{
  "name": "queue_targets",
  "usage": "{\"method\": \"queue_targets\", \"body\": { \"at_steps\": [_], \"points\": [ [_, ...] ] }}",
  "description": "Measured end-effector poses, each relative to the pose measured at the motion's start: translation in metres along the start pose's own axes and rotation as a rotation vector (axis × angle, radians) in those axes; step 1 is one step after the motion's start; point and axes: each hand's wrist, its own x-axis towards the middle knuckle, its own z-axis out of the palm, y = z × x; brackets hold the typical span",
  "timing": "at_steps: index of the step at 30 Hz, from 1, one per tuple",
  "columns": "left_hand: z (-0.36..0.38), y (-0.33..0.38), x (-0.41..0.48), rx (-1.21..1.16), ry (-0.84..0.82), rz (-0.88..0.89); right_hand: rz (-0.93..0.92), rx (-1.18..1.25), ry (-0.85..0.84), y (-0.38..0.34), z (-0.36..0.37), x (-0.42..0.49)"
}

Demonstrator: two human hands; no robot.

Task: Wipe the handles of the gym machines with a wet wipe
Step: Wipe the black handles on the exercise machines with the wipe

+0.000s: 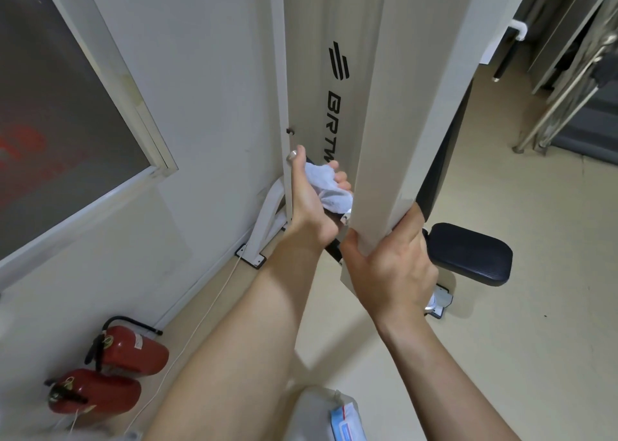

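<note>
Item: wiping of one gym machine handle, under way.

- Left hand (311,203): fingers were curled round a bunched white wet wipe (329,186), thumb raised against the frame's edge. The wipe sat wrapped over a dark bar handle (332,249) with a chrome fitting, tucked between the upright and the beam; most of the handle was hidden by hand and cloth.
- Right hand (393,266): fingers and thumb clasped the lower end of a pale cream square-section metal beam (391,106), apparently steadying it.
- White machine upright with black lettering (321,72): stood just behind the wipe.
- Black padded seat cushion (471,253): low, to the right of the beam, untouched.
- Blue-and-white packet of wipes (346,422): at the bottom edge, near the person.
- Two red fire extinguishers (133,353): lying on the floor by the wall.
- Grey metal gym frames (575,56): well apart, far right.

Progress, as judged: the wipe was on a handle, so this machine's cleaning looked begun. How much of the bar was covered could not be told. The further frames' handles probably remained; nothing showed them cleaned.
</note>
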Motion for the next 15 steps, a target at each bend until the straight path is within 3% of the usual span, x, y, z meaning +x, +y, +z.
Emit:
{"method": "queue_targets", "body": {
  "at_steps": [5,6,7,10,15],
  "points": [
    [-0.013,-0.003,-0.010,-0.001,-0.134,0.002,-0.025,-0.019,-0.015,0.005,-0.003,0.003],
    [-0.014,-0.003,-0.014,0.088,-0.030,-0.027,-0.027,-0.014,-0.009,0.005,-0.003,0.003],
    [-0.020,-0.007,-0.013,0.068,-0.110,-0.015,-0.028,-0.008,-0.006,0.004,-0.003,0.002],
    [-0.030,-0.012,-0.008,0.128,-0.058,-0.024,-0.011,0.009,-0.006,0.001,-0.002,0.000],
    [-0.022,-0.007,-0.001,0.107,-0.121,-0.025,0.012,0.020,-0.009,-0.006,0.000,-0.004]
  ]
}}
